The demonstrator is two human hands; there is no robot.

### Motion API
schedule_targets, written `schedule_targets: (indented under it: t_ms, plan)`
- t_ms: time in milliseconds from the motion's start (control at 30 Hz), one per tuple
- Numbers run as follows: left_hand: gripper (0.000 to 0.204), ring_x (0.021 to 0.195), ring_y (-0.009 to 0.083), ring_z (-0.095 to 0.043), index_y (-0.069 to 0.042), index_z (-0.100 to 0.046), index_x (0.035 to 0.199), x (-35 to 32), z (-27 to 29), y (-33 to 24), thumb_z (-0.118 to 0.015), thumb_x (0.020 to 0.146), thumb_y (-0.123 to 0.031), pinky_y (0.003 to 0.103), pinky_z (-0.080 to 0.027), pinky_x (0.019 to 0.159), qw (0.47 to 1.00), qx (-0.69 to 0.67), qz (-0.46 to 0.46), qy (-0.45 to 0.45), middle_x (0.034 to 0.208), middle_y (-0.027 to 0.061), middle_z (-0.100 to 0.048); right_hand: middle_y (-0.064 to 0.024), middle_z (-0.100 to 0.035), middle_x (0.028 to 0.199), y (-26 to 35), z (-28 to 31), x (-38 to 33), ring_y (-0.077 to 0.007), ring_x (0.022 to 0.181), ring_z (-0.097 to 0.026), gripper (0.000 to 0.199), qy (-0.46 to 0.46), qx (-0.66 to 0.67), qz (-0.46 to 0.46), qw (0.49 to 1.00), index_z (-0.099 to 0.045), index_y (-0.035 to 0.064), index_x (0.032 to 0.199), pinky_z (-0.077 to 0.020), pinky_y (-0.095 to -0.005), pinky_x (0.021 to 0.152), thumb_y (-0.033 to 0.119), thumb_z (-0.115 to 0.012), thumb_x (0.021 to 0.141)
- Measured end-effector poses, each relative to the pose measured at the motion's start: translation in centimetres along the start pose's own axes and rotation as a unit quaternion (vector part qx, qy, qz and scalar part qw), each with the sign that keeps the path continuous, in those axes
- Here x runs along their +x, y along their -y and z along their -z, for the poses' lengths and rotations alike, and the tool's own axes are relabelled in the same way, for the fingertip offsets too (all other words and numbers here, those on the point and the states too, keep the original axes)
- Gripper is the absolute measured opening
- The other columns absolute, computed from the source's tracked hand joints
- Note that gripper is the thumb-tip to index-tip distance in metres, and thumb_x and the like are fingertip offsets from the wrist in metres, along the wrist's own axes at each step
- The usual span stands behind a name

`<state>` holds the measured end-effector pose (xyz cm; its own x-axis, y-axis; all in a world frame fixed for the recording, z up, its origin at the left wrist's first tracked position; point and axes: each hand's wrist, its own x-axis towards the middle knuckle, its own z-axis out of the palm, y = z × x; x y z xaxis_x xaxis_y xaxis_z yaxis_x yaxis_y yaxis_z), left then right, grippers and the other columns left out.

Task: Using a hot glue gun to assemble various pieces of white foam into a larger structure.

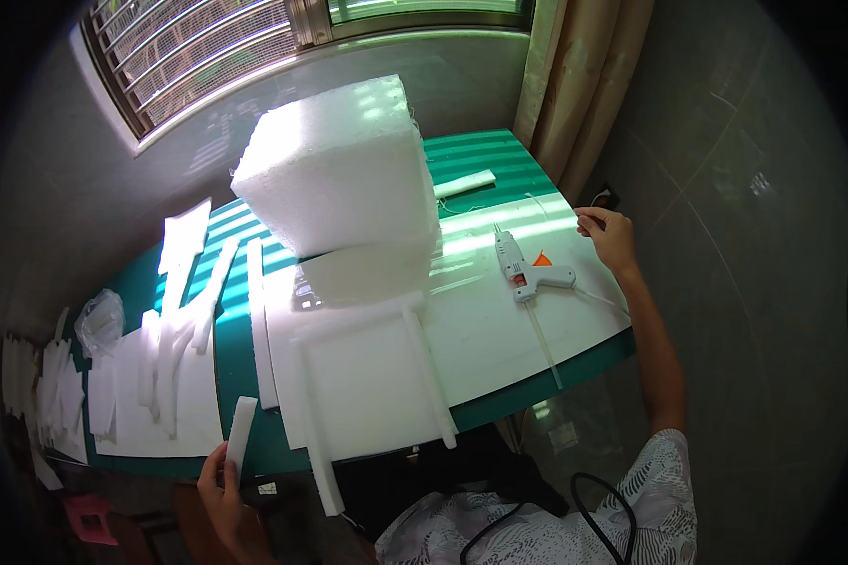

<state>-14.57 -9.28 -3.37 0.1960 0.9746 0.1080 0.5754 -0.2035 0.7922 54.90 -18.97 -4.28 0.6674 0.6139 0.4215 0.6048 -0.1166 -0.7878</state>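
Observation:
My left hand (219, 485), low at the table's front edge, is closed around a short white foam strip (242, 431) that points upward. My right hand (611, 240) is at the table's right edge with thumb and fingers pinched together; whatever they may hold is too small to make out. Near it lies a white glue gun (518, 273) with an orange trigger, a clear glue stick (543, 344) reaching out of its back. In front of me, white foam strips (431, 381) line three sides of a white foam sheet (372, 377), and one strip overhangs the front edge.
A large white foam block (334, 169) stands at the back of the green-topped table (495, 151). Loose foam strips (165, 348) and a crumpled clear plastic bag (101, 322) lie on the left. Behind are a barred window (198, 56) and a beige curtain (584, 85). A pink stool (89, 518) is at lower left.

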Motion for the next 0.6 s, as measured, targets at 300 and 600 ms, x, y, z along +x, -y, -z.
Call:
schedule_targets:
  t_ms: [300,600]
  plan:
    - [0.028,0.086,0.0116,-0.057,0.002,-0.060,0.121,-0.2,-0.6,-1.8,-0.054,0.097,-0.011,0.026,-0.046,0.078,1.000,0.008,0.017,0.005,0.099,0.0075,-0.065,-0.0119,-0.067,0.068,0.9,-1.6,2.1,-0.0200,0.059,-0.065,0.018,0.134,-0.194,0.052,0.970,-0.070,-0.0012,0.085,-0.0500,-0.0329,0.059,0.017,-0.072,0.084]
    - [0.029,0.086,0.0112,-0.057,0.001,-0.060,0.122,0.5,0.0,-0.8,-0.053,0.097,-0.012,0.025,-0.046,0.077,0.998,0.045,0.031,0.029,0.097,0.0063,-0.064,-0.0155,-0.069,0.095,1.4,-6.1,6.5,-0.0304,0.092,-0.065,0.016,0.184,-0.223,0.166,0.943,-0.071,0.0042,0.099,-0.0504,-0.0386,0.082,0.013,-0.063,0.088]
